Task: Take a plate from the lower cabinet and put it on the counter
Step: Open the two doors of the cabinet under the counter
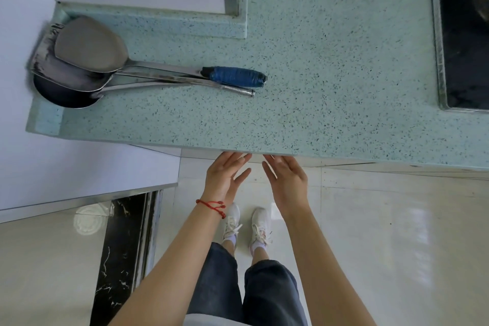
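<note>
Both bare forearms reach down; left hand point(225, 174) and right hand point(284, 180) spread wide, empty, fingertips under speckled green stone counter point(317, 74) edge; cabinet hidden; knuckles risk striking that overhang.

Spatulas point(105, 66) on counter point(330, 74) left; stove point(465, 47) right; hands point(227, 177) below front edge.

Bare forearms, no sleeves. Red string bracelet point(211, 206) knotted behind the left hand point(225, 174). Dark denim trousers point(267, 296), cropped. White lace-up sneakers point(260, 227), white socks.
</note>
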`<state>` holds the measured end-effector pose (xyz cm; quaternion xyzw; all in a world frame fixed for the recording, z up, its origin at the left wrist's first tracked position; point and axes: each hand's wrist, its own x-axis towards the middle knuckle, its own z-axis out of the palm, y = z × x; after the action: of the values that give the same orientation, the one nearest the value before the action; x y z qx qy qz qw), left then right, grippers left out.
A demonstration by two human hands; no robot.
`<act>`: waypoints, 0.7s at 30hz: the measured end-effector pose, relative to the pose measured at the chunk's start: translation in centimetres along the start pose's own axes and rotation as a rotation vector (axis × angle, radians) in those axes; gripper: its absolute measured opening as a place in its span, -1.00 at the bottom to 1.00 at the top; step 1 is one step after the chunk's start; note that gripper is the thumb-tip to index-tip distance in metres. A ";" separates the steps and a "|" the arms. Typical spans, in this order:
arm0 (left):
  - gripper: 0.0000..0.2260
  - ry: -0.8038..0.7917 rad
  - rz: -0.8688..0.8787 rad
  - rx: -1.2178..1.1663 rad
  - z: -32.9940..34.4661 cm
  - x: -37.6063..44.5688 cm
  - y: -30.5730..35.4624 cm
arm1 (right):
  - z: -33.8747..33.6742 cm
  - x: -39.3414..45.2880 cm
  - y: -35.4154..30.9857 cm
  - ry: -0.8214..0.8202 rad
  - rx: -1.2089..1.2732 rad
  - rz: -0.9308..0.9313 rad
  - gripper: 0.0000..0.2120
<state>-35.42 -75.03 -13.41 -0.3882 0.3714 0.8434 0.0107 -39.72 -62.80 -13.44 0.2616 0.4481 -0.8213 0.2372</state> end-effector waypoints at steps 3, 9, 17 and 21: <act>-0.75 -0.054 -0.023 -0.038 0.1 0.0 0.0 | 0.2 0.1 -0.1 -0.021 0.031 0.015 -0.76; -0.69 -0.069 -0.029 -0.034 0.3 -0.4 0.1 | 0.3 -0.2 0.1 -0.013 0.069 0.040 -0.75; -0.74 0.008 -0.011 -0.050 -0.6 -2.3 -1.2 | -1.2 -2.5 1.2 0.033 0.036 0.021 -0.77; -0.86 0.064 0.013 -0.004 -1.7 -3.3 -2.2 | -2.1 -3.4 1.8 0.065 0.001 0.009 -0.83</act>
<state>-31.33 -73.61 -13.26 -0.4125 0.3724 0.8313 -0.0076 -35.63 -61.38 -13.33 0.2904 0.4539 -0.8115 0.2260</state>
